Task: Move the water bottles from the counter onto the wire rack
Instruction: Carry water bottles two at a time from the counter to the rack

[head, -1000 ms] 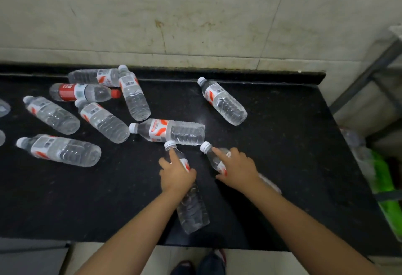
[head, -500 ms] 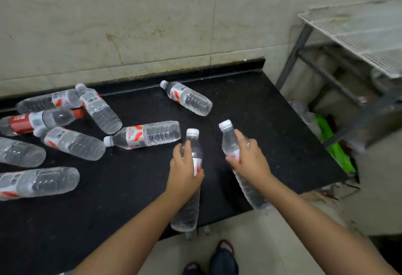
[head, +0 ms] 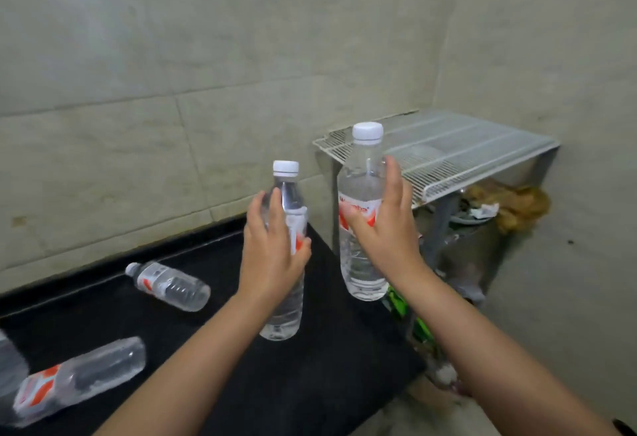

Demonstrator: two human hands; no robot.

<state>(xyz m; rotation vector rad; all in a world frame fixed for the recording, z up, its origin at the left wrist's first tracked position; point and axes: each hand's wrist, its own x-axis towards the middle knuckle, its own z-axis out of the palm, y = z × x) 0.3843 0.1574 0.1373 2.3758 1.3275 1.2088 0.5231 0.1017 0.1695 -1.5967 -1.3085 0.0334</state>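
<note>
My left hand [head: 270, 249] grips a clear water bottle [head: 287, 304] with a white cap, held upright above the right end of the black counter [head: 310, 377]. My right hand [head: 386, 225] grips a second upright water bottle [head: 360, 173] with a red and white label, raised just left of the white wire rack [head: 458, 149]. The rack's top shelf stands to the right of the counter, by the wall corner. Two more bottles lie on their sides on the counter: one near the back wall [head: 169, 285], one at the lower left [head: 79, 380].
A tiled wall rises behind the counter and the rack. Under the rack's shelf sit brownish clutter [head: 510, 204] and grey metal legs [head: 439, 229]. Something green [head: 408, 318] lies on the floor between counter and rack. Part of another bottle shows at the left edge.
Both hands have lifted their bottles off the counter and turned them upright. My view has swung right and up, bringing the wire rack into the frame.
</note>
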